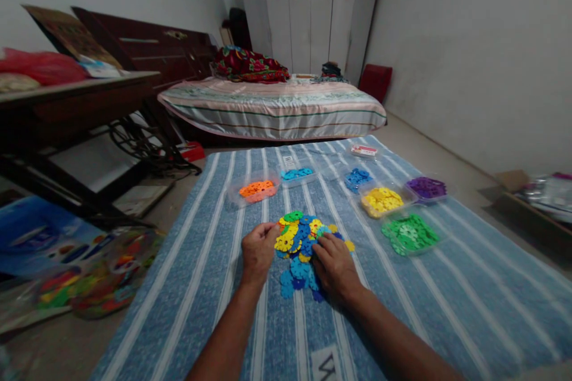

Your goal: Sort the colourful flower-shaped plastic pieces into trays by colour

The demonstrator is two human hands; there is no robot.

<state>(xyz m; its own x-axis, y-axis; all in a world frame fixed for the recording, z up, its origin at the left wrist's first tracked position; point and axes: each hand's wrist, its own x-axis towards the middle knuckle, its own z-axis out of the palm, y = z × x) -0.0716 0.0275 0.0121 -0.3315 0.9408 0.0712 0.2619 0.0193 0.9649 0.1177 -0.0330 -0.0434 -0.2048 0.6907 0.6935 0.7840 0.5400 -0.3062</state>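
A mixed heap of flower-shaped plastic discs (300, 235), mostly blue and yellow with some green and orange, lies on the striped cloth between my hands. My left hand (259, 250) is at the heap's left edge, thumb and fingers pinched together; whatever sits between the fingertips is too small to make out. Over the right side of the heap, my right hand (335, 262) bends its fingers down among the discs. A turquoise disc (322, 230) shows beside its fingertips, and its grip is partly hidden. Loose blue discs (288, 283) spread toward me.
Clear tubs of sorted discs stand beyond the heap: orange (258, 190), light blue (297, 174), blue (357, 178), yellow (382, 200), purple (426, 189) and green (411, 232). A small box (364, 150) lies at the far edge. Bags of colourful pieces (111, 274) rest at left.
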